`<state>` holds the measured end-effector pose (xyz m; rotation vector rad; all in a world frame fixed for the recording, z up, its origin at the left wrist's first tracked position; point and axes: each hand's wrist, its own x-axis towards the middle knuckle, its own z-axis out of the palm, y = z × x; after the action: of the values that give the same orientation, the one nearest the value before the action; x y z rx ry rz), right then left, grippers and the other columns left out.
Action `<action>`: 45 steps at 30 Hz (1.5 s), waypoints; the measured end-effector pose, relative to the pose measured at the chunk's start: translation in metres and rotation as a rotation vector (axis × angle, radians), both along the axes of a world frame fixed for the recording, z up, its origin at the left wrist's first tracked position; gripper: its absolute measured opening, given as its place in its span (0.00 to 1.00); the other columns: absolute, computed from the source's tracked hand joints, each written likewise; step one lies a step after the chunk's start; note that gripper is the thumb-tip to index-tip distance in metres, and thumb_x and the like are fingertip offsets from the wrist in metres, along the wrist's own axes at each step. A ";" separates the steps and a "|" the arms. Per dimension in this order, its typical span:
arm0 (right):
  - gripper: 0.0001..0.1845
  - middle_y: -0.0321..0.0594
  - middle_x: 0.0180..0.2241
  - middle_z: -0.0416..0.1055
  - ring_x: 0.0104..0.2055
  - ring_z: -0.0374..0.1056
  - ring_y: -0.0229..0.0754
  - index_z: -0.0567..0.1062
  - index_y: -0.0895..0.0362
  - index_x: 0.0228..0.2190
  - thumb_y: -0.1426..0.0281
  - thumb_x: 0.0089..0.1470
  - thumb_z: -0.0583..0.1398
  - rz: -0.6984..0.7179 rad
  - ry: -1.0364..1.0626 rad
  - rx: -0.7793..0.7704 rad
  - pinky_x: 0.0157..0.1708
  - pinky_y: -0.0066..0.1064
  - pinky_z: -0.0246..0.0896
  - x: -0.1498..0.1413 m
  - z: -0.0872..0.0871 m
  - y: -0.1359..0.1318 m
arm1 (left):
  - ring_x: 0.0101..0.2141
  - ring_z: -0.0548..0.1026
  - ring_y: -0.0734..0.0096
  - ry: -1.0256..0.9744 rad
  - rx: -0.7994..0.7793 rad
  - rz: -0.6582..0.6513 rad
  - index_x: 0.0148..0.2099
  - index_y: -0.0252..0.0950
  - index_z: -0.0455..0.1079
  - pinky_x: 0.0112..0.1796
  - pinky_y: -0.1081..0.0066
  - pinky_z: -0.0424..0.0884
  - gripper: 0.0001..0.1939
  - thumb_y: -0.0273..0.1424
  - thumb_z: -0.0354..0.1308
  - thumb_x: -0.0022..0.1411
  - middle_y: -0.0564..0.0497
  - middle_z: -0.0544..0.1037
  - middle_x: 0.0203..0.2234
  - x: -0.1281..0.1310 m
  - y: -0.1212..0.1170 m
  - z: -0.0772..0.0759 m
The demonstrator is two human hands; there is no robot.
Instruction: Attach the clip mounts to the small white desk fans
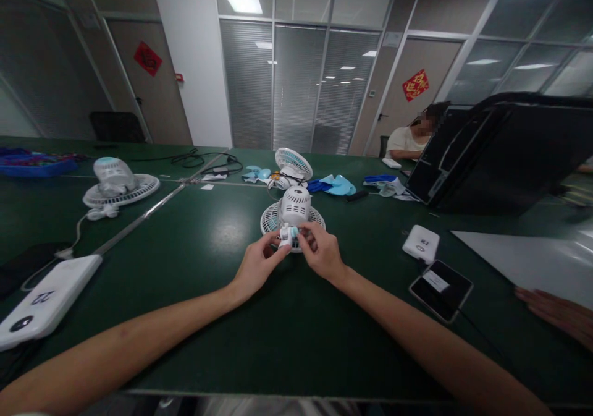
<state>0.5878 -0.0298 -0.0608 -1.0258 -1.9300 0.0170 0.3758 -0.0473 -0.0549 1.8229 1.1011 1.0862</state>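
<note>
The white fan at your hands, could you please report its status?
Left hand holding small white part; right hand at its light-blue end. Fan face down on green table. Another fan beyond; nothing visibly blocking hands.

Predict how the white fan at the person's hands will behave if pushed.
The white fan would likely slide rather than roll, as its broad grille lies face-down on the table. It may feel heaviest at the bulky motor housing. The thin-ribbed grille could flex under force.
</note>
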 end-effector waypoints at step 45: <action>0.15 0.43 0.45 0.73 0.31 0.70 0.37 0.69 0.53 0.51 0.71 0.63 0.57 0.005 -0.027 0.007 0.29 0.28 0.66 -0.001 0.004 -0.006 | 0.30 0.74 0.67 -0.012 0.023 0.016 0.61 0.40 0.70 0.31 0.70 0.70 0.26 0.46 0.57 0.67 0.49 0.81 0.40 0.001 -0.003 0.004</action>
<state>0.5863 -0.0356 -0.0572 -1.0211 -1.9560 -0.0005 0.3772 -0.0506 -0.0513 1.8259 1.1017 1.1226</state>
